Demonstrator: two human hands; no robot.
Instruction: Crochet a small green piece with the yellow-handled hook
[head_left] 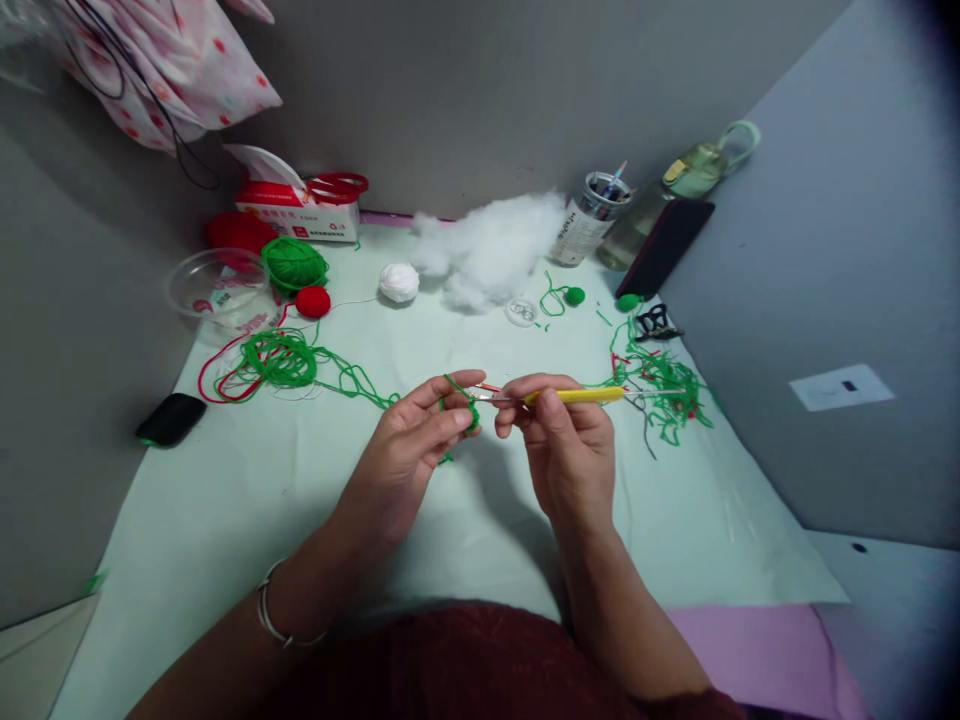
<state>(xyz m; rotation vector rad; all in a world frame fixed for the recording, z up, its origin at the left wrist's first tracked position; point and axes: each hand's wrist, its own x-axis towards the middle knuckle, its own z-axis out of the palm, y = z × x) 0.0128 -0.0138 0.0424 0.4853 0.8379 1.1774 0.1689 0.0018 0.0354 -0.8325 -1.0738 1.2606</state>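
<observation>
Between the thumb and fingers of my left hand (412,445) is a small piece of green crochet work (473,416), partly hidden by the fingertips. Green yarn loops over the raised index finger and trails back to a loose green yarn tangle (281,358) on the left. My right hand (566,450) is closed around a crochet hook with a yellow handle (577,396). The hook's metal tip meets the green piece. Both hands are held above the table, close together.
A pale cloth (300,540) covers the table. White stuffing (495,245), a white yarn ball (398,284), a green ball (295,264) and a tissue box (300,212) stand behind. Green scraps (667,395), a pen cup (589,222) and a bottle (675,190) are right. Grey partitions enclose the sides.
</observation>
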